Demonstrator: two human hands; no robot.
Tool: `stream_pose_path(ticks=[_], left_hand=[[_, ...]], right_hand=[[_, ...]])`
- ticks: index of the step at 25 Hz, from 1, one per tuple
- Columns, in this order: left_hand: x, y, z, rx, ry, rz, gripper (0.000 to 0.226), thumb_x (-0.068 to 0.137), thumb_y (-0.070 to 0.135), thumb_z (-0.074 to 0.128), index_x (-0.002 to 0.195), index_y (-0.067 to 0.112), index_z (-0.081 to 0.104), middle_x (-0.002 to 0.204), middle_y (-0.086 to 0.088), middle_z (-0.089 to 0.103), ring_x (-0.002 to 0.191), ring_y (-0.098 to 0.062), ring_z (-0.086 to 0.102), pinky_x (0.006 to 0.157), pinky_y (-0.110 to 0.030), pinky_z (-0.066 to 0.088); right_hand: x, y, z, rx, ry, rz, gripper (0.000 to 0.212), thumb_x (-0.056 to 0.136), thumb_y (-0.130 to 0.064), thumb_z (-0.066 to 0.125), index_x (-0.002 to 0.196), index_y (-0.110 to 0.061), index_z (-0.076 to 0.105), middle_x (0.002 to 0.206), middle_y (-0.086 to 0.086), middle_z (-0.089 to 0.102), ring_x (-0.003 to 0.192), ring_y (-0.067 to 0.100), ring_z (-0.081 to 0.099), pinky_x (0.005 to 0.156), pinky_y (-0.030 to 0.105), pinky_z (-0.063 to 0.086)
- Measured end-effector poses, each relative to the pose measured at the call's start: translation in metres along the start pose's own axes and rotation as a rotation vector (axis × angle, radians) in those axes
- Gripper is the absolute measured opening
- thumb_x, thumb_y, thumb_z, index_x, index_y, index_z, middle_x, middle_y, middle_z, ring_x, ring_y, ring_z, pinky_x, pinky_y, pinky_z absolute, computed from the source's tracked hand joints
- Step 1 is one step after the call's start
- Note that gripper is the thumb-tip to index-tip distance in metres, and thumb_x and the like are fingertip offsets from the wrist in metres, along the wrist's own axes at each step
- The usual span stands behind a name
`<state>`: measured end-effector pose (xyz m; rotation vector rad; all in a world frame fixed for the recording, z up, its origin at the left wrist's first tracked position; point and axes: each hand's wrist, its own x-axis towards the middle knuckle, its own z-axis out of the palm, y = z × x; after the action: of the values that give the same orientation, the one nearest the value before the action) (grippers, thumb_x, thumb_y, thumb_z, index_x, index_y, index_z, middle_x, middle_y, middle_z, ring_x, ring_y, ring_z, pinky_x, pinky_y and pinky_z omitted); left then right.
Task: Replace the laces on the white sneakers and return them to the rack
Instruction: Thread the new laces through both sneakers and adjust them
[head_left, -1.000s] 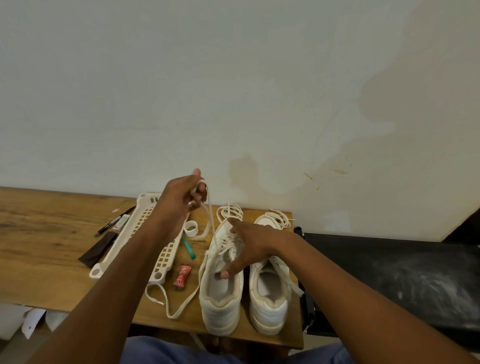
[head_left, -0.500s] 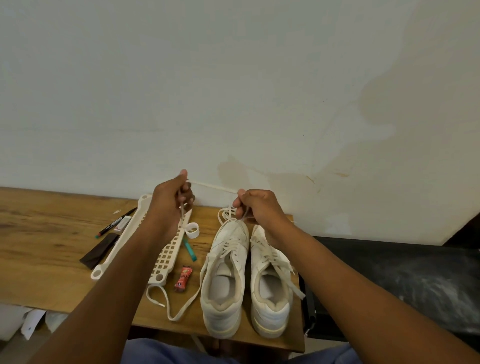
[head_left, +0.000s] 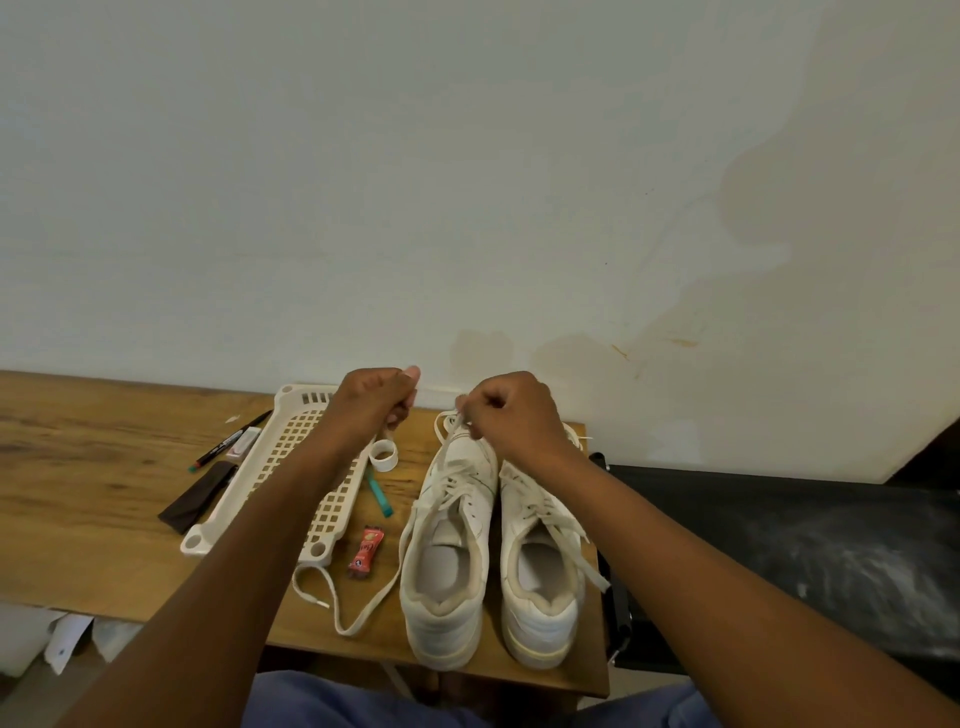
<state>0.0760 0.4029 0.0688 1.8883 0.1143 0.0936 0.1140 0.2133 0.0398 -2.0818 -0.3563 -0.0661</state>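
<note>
Right hand (head_left: 511, 415): fingers curled, pinching a lace (head_left: 451, 422) at the toe end of the left-side sneaker (head_left: 449, 551). Left hand (head_left: 376, 402): fist closed above the bench, thumb up; a strip of lace shows under its fingers, though the contact itself is hidden. Both white sneakers stand upright, side by side and touching, at the bench's (head_left: 78, 499) right end, heels at the near edge; the right-side sneaker (head_left: 543, 561) sits beside the right edge. A loose lace end (head_left: 358, 613) trails from the left-side sneaker toward the near edge. The cream plastic rack (head_left: 291, 467) (lying flat) sits left of the sneakers, running from the far edge toward the near one. Between them: tape roll (head_left: 383, 455), teal cap (head_left: 379, 494), red sachet (head_left: 367, 551).
</note>
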Motion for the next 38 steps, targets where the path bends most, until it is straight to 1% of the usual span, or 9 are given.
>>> stream_pose_path(ticks=[3,6,11,14,16,19,24,28,38], left_hand=[[0.006,-0.001,-0.005,-0.184,0.226,-0.118,0.038,0.105,0.035,0.052,0.076,0.013,0.059,0.062,0.0,0.051,0.068,-0.019,0.05,0.077,-0.036,0.047],[0.007,0.0,-0.009,-0.551,0.224,-0.132,0.031,0.103,0.03,0.057,0.077,0.012,0.059,0.073,-0.003,0.058,0.078,-0.021,0.062,0.087,-0.04,0.056],[0.001,0.003,-0.012,-0.819,0.177,-0.103,0.017,0.095,0.012,0.068,0.08,0.007,0.061,0.085,-0.012,0.07,0.087,-0.027,0.073,0.084,-0.04,0.062],[-0.003,0.007,-0.008,-0.618,0.142,-0.083,0.022,0.091,0.018,0.074,0.076,0.006,0.064,0.074,-0.011,0.066,0.069,-0.022,0.068,0.073,-0.034,0.063],[-0.006,0.006,-0.008,-0.396,-0.013,-0.094,0.024,0.088,0.023,0.076,0.081,0.001,0.07,0.079,-0.016,0.069,0.075,-0.028,0.069,0.07,-0.033,0.062],[-0.012,0.002,-0.008,-0.067,-0.278,-0.119,0.011,0.09,0.004,0.073,0.1,0.001,0.076,0.093,-0.019,0.077,0.09,-0.035,0.074,0.079,-0.038,0.063],[-0.017,0.003,0.002,0.15,-0.408,-0.168,0.025,0.081,0.0,0.082,0.104,0.003,0.074,0.085,-0.018,0.078,0.081,-0.032,0.077,0.081,-0.04,0.062],[-0.016,0.001,0.009,0.371,-0.443,-0.177,0.004,0.082,0.004,0.082,0.085,0.006,0.082,0.072,-0.012,0.076,0.06,-0.015,0.069,0.068,-0.027,0.058],[-0.004,-0.014,0.031,0.644,-0.5,-0.203,0.008,0.075,0.013,0.088,0.078,0.008,0.082,0.064,-0.001,0.073,0.042,-0.006,0.055,0.057,-0.022,0.05]], right_hand=[[0.003,0.009,-0.012,0.13,0.115,0.228,0.028,0.092,-0.028,0.069,0.068,-0.018,0.078,0.062,-0.007,0.073,0.059,0.009,0.067,0.075,0.04,0.062],[0.003,0.011,-0.01,0.071,0.099,0.293,0.026,0.088,-0.027,0.067,0.067,-0.016,0.077,0.064,-0.006,0.074,0.067,0.02,0.072,0.077,0.047,0.063],[-0.003,0.007,-0.003,-0.396,-0.161,0.149,0.034,0.085,-0.049,0.071,0.076,-0.016,0.069,0.078,-0.002,0.072,0.073,0.021,0.069,0.074,0.041,0.062],[-0.012,-0.005,-0.002,-0.557,-0.556,0.174,0.047,0.082,-0.06,0.076,0.068,-0.018,0.064,0.068,-0.002,0.072,0.057,0.013,0.065,0.061,0.029,0.059],[-0.015,-0.008,-0.003,-0.501,-0.681,0.252,0.042,0.083,-0.054,0.08,0.073,-0.014,0.07,0.065,-0.001,0.074,0.05,0.01,0.065,0.051,0.022,0.054],[-0.014,-0.008,-0.005,-0.247,-0.708,0.488,0.04,0.087,-0.03,0.084,0.104,0.005,0.072,0.081,0.015,0.077,0.061,0.021,0.072,0.06,0.029,0.061],[-0.01,-0.003,-0.009,-0.076,-0.756,0.61,0.029,0.096,0.0,0.069,0.117,0.019,0.065,0.101,0.031,0.072,0.09,0.041,0.074,0.087,0.047,0.063],[-0.008,0.002,-0.009,-0.046,-0.791,0.631,0.028,0.1,0.004,0.06,0.123,0.02,0.061,0.093,0.027,0.072,0.075,0.031,0.073,0.077,0.041,0.063],[-0.008,0.003,-0.009,0.022,-0.794,0.653,0.028,0.101,0.003,0.057,0.125,0.017,0.062,0.073,0.016,0.073,0.062,0.022,0.073,0.077,0.035,0.062]])
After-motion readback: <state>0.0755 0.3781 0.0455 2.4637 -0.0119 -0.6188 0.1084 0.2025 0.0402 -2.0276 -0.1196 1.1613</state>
